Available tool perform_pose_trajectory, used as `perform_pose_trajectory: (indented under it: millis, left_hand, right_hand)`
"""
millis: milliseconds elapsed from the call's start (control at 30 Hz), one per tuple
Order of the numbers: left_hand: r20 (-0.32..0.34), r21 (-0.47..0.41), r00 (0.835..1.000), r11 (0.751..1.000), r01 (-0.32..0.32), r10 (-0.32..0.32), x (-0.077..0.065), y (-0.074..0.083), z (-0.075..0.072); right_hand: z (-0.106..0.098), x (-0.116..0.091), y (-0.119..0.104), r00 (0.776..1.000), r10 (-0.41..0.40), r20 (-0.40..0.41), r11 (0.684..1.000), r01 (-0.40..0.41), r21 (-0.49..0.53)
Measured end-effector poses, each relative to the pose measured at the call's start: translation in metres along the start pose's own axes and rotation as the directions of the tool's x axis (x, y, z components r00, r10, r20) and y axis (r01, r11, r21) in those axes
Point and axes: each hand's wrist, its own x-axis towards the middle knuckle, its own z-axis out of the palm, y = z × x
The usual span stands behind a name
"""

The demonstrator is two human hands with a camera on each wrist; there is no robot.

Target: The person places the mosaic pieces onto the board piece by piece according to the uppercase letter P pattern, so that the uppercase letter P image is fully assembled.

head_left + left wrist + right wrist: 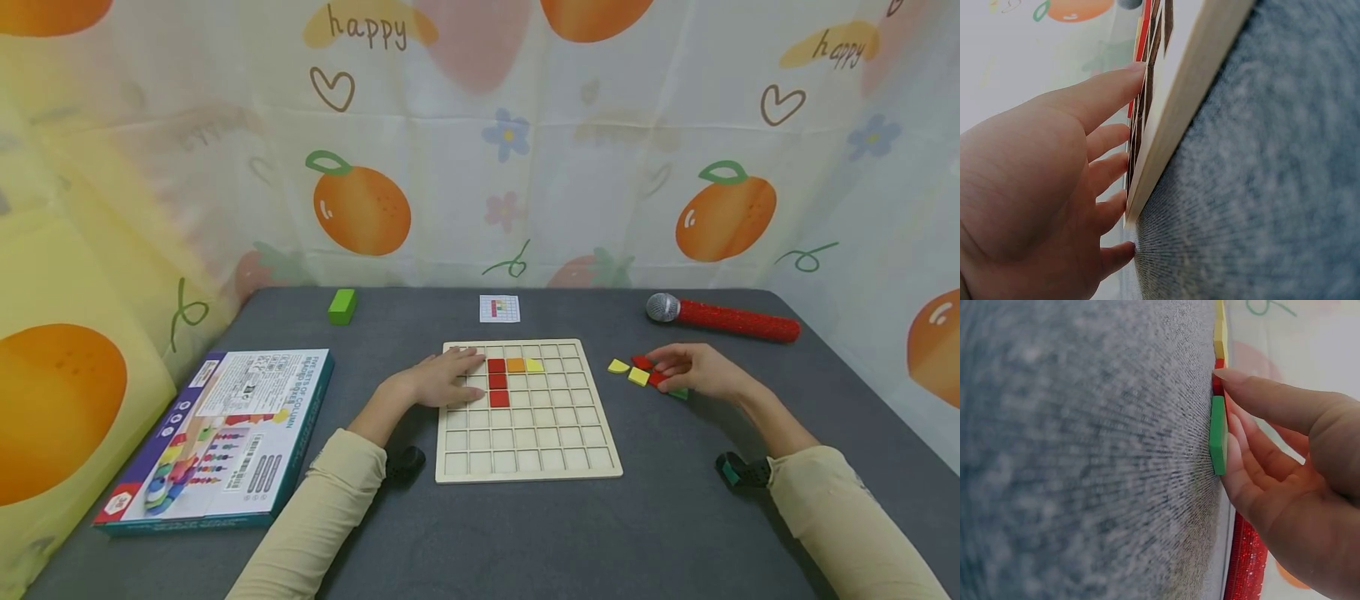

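Observation:
My left hand [447, 377] rests along the left edge of a pale wooden grid board [528, 462], fingers spread and fairly straight. In the left wrist view, the thumb touches the board's face. Three red tiles [498, 381] form a column on it, with an orange tile [515, 365] and a yellow tile [534, 365] right of the top one. My right hand [701, 368] is over loose tiles right of the board, its thumb at a red tile [1219, 378], other fingers bent loosely behind a green tile [1217, 434]. Yellow tiles [638, 377] lie beside them.
A small card with a coloured grid pattern [499, 308] lies behind the board. A green block [342, 307] stands at the back left, and a red glittery microphone [738, 321] lies at the back right. A large flat box [247, 450] occupies the left side.

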Motion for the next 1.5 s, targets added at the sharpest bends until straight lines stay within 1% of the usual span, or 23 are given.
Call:
perform_pose_trajectory:
  millis: [200, 533, 933, 1100, 1167, 1300, 1367, 1500]
  left_hand:
    - [-0.003, 0.000, 1.000, 1.000, -0.012, 0.012, -0.0021, 0.0017, -0.0013]
    - [-0.003, 0.002, 1.000, 1.000, -0.010, 0.010, -0.0027, 0.0025, -0.0018]
    - [0.001, -0.004, 1.000, 1.000, -0.012, 0.012, -0.0036, 0.0019, -0.0016]
    - [0.003, -0.006, 1.000, 1.000, -0.011, 0.011, -0.0038, 0.0009, -0.0014]
    - [0.006, -0.003, 1.000, 1.000, -0.011, 0.011, -0.0034, 0.0005, -0.0015]
    - [0.008, -0.005, 1.000, 1.000, -0.010, 0.010, -0.0025, 0.0006, -0.0019]
    - [0.005, -0.005, 1.000, 1.000, -0.012, 0.012, -0.0020, 0.0008, -0.0018]
    - [0.004, -0.002, 1.000, 1.000, -0.008, 0.008, -0.0009, 0.0005, -0.0011]
  right_hand:
    - [-0.0010, 0.0003, -0.0010, 1.000, 0.026, 0.002, 0.999, -0.026, -0.030]
    - [0.0000, 0.0006, -0.0025, 0.999, -0.015, -0.036, 0.998, 0.013, -0.064]
    - [0.0019, 0.0025, -0.0015, 0.996, -0.010, -0.087, 0.995, 0.001, -0.104]
    - [0.0019, 0.0029, -0.0022, 0.994, -0.025, -0.110, 0.990, 0.009, -0.140]
    - [0.0018, 0.0031, -0.0016, 0.993, -0.019, -0.116, 0.988, 0.001, -0.156]
    - [0.0018, 0.0028, -0.0012, 0.989, 0.019, -0.147, 0.977, -0.050, -0.208]
    - [0.0012, 0.0019, -0.0017, 0.984, 0.045, -0.170, 0.973, -0.082, -0.218]
    - [0.0002, 0.0002, -0.0024, 0.970, 0.098, -0.224, 0.974, -0.140, -0.177]
